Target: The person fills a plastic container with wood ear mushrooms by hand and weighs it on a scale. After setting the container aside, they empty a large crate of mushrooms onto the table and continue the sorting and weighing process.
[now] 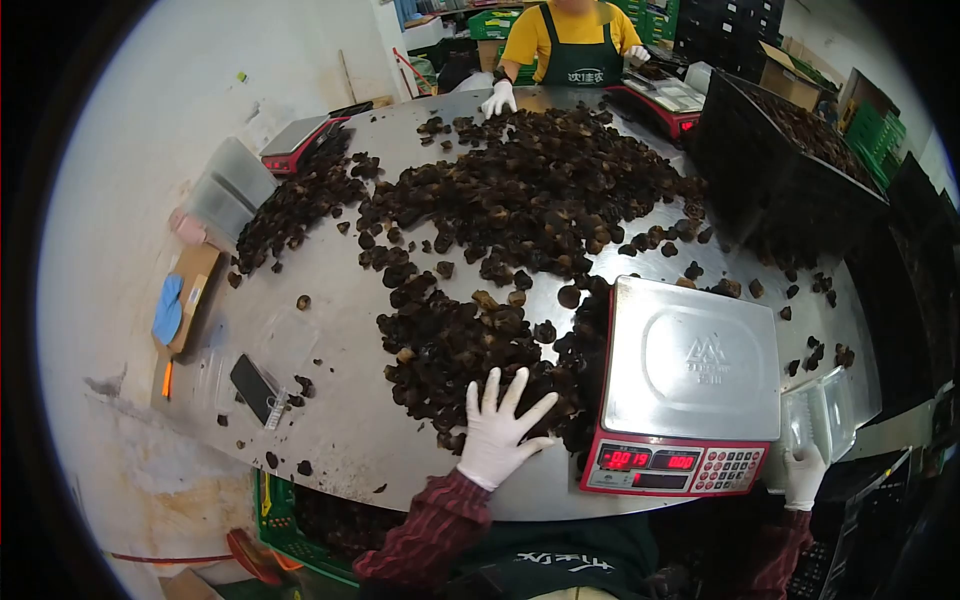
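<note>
My left hand (500, 428), in a white glove, has its fingers spread at the near edge of a pile of dark dried pieces (455, 345) on the metal table (350, 430). My right hand (803, 475), also gloved, is closed on the near edge of clear plastic trays (818, 415) at the right. Between my hands stands a red scale (690, 370) with a bare silver plate and lit red digits. A larger heap of the dark pieces (530, 190) covers the table's middle and joins the nearer pile.
Across the table a person in a yellow shirt (575, 40) reaches a gloved hand to the heap. A black crate (780, 170) stands at the right. Further scales (298, 142) and clear containers (228, 190) are at the left; a phone (257, 390) lies nearer.
</note>
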{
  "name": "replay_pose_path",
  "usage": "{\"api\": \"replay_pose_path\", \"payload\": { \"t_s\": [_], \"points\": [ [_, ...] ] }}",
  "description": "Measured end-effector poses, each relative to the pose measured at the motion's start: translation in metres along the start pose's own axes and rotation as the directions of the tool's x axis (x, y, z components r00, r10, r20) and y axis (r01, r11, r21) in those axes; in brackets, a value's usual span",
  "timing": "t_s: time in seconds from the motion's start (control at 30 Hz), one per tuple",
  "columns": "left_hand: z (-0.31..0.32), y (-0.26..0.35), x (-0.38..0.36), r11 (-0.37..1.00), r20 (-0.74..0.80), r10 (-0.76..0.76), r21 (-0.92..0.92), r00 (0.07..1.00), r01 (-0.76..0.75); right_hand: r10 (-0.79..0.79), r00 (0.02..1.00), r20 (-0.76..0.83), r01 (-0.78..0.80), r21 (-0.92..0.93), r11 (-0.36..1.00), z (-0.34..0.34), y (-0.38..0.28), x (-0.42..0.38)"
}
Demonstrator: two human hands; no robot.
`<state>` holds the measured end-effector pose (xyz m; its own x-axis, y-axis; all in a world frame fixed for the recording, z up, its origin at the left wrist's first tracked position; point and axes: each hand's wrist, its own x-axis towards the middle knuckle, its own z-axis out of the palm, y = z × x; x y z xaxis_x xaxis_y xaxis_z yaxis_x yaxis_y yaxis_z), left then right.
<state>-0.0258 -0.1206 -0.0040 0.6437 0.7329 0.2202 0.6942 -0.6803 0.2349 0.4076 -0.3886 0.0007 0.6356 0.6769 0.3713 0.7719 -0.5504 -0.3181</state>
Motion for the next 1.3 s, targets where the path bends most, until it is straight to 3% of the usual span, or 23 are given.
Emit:
{"api": "replay_pose_path", "payload": {
  "t_s": [0.07, 0.1, 0.17, 0.2, 0.3, 0.37, 0.43, 0.47, 0.57, 0.63, 0.7, 0.77, 0.8, 0.9, 0.93, 1.0, 1.03, 1.1, 1.13, 1.17, 1.23, 1.27, 1.3],
  "points": [
    [0.004, 0.003, 0.005, 0.999, -0.051, 0.01, 0.046, 0.999, -0.008, 0.144, 0.989, 0.021, -0.145, 0.05, 0.988, -0.013, -0.009, 0.005],
    [0.01, -0.003, 0.003, 0.999, -0.057, 0.005, 0.044, 0.998, -0.002, 0.136, 0.991, 0.019, -0.137, 0.049, 0.989, -0.017, -0.012, 0.005],
    [0.028, -0.02, -0.003, 0.991, -0.091, 0.046, 0.132, 0.995, -0.033, 0.08, 0.968, -0.236, -0.079, 0.011, 0.997, -0.022, -0.019, 0.008],
    [0.028, -0.024, -0.008, 0.994, -0.169, 0.046, 0.104, 0.985, -0.028, 0.159, 0.957, -0.244, -0.123, 0.157, 0.98, -0.032, -0.038, 0.008],
    [0.019, -0.033, -0.024, 0.996, -0.287, -0.02, 0.073, 0.958, 0.043, -0.011, 0.964, -0.265, 0.076, 0.237, 0.968, -0.043, -0.095, 0.002],
    [0.021, -0.038, -0.029, 0.994, -0.275, -0.054, 0.077, 0.96, 0.078, -0.223, 0.957, -0.184, 0.246, 0.111, 0.963, -0.039, -0.14, -0.001],
    [0.006, -0.029, -0.024, 0.975, -0.272, -0.198, 0.043, 0.942, 0.217, -0.373, 0.913, -0.162, 0.393, 0.111, 0.913, -0.021, -0.18, -0.004],
    [0.01, -0.031, -0.023, 0.975, -0.194, -0.219, -0.006, 0.956, 0.223, -0.474, 0.874, -0.107, 0.482, 0.069, 0.873, -0.014, -0.193, -0.003],
    [0.019, -0.028, -0.021, 0.983, -0.07, -0.156, 0.091, 0.985, 0.162, -0.65, 0.76, 0.032, 0.638, 0.156, 0.754, -0.001, -0.223, -0.001],
    [0.022, -0.029, -0.021, 0.979, -0.12, -0.133, 0.138, 0.984, 0.149, -0.623, 0.78, 0.053, 0.609, 0.162, 0.777, -0.005, -0.237, -0.001],
    [0.031, -0.039, -0.022, 0.986, -0.14, -0.141, 0.072, 0.98, 0.152, -0.59, 0.804, 0.075, 0.574, 0.164, 0.802, -0.01, -0.239, -0.001],
    [0.032, -0.049, -0.02, 0.985, -0.222, -0.047, 0.152, 0.974, 0.082, -0.424, 0.894, -0.146, 0.444, 0.164, 0.881, -0.015, -0.231, -0.001],
    [0.039, -0.056, -0.019, 0.994, -0.243, -0.047, 0.084, 0.969, 0.069, -0.23, 0.964, -0.133, 0.256, 0.24, 0.936, -0.015, -0.223, -0.001],
    [0.035, -0.058, -0.01, 0.997, -0.299, -0.07, -0.042, 0.952, 0.06, -0.14, 0.956, -0.257, 0.207, 0.256, 0.944, -0.005, -0.198, 0.003],
    [0.036, -0.062, -0.009, 0.981, -0.348, -0.13, -0.179, 0.928, 0.071, -0.139, 0.956, -0.26, 0.206, 0.255, 0.945, -0.002, -0.193, 0.005],
    [0.029, -0.064, -0.005, 0.883, -0.337, -0.295, -0.453, 0.894, 0.121, -0.214, 0.963, -0.161, 0.263, 0.416, 0.871, 0.004, -0.186, 0.006],
    [0.027, -0.068, -0.002, 0.855, -0.381, -0.331, -0.508, 0.863, 0.104, -0.197, 0.978, -0.07, 0.209, 0.371, 0.905, 0.007, -0.192, 0.004],
    [0.028, -0.082, 0.0, 0.706, -0.294, -0.482, -0.688, 0.826, 0.167, -0.369, 0.924, -0.098, 0.381, 0.171, 0.909, 0.016, -0.194, 0.005],
    [0.029, -0.09, 0.003, 0.599, -0.257, -0.548, -0.785, 0.796, 0.159, -0.342, 0.929, -0.139, 0.364, 0.183, 0.913, 0.018, -0.197, 0.005],
    [0.028, -0.096, 0.001, 0.244, 0.003, -0.631, -0.949, 0.776, 0.201, -0.345, 0.928, -0.14, 0.367, 0.186, 0.911, 0.018, -0.194, 0.006],
    [0.005, -0.093, 0.003, 0.013, 0.142, -0.655, -0.98, 0.742, 0.199, -0.29, 0.875, -0.387, 0.35, 0.093, 0.932, 0.014, -0.181, 0.009],
    [0.002, -0.096, 0.002, -0.099, 0.208, -0.653, -0.977, 0.729, 0.19, -0.232, 0.872, -0.431, 0.278, 0.045, 0.96, 0.005, -0.174, 0.012],
    [0.0, -0.101, 0.0, -0.093, 0.206, -0.655, -0.977, 0.727, 0.193, -0.065, 0.918, -0.392, 0.129, 0.138, 0.982, -0.005, -0.171, 0.016]
  ]
}}
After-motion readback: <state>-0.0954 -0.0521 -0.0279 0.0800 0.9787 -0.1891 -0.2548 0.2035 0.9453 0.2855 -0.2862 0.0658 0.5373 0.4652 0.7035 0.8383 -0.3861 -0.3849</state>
